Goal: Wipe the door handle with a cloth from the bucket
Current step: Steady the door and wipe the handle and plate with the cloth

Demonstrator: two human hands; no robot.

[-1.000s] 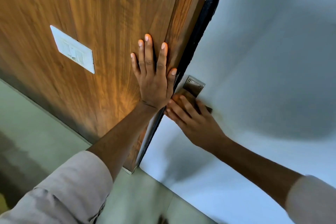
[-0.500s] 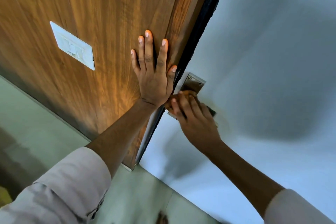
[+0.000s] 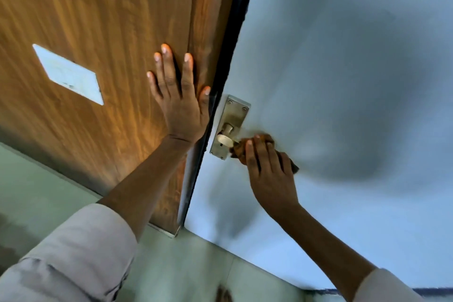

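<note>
A metal door handle (image 3: 226, 138) sits on a brushed steel backplate (image 3: 234, 115) fixed to the pale blue door (image 3: 343, 56). My right hand (image 3: 267, 167) grips a brown cloth (image 3: 241, 152) wrapped over the lever part of the handle, just right of the round hub. The cloth hides most of the lever. My left hand (image 3: 180, 100) lies flat with fingers spread on the wooden panel (image 3: 98, 19) left of the door's edge. No bucket is in view.
A white switch plate (image 3: 68, 73) is set in the wooden panel at the left. A dark rubber strip (image 3: 235, 22) runs between panel and door. Pale green floor (image 3: 171, 265) lies below.
My right hand has slid with the cloth to the right along the lever, uncovering the hub and the lower backplate. My left hand stays pressed flat on the wood.
</note>
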